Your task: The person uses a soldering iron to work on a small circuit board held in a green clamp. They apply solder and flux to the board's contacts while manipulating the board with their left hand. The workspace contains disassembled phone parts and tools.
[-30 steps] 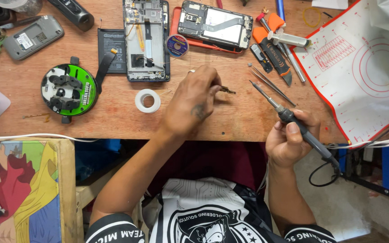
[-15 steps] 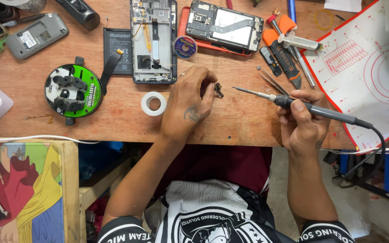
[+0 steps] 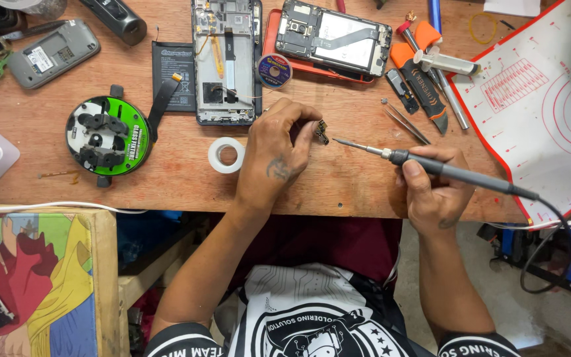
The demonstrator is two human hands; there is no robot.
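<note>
A black battery (image 3: 174, 73) with a white label is lying left of the opened phone (image 3: 225, 59). Since a moment ago, you're bringing the soldering iron (image 3: 431, 165) lower. Your left hand (image 3: 277, 155) is pinching a small component (image 3: 322, 131) above the table edge; your right hand (image 3: 434, 192) is gripping the iron.

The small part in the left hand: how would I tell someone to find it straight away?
Start at the wooden bench and the opened phone lying top centre. Just below it the left hand pinches a small dark part at its fingertips. It is the only piece lifted off the wood, and the soldering iron in the right hand points at it.
</note>
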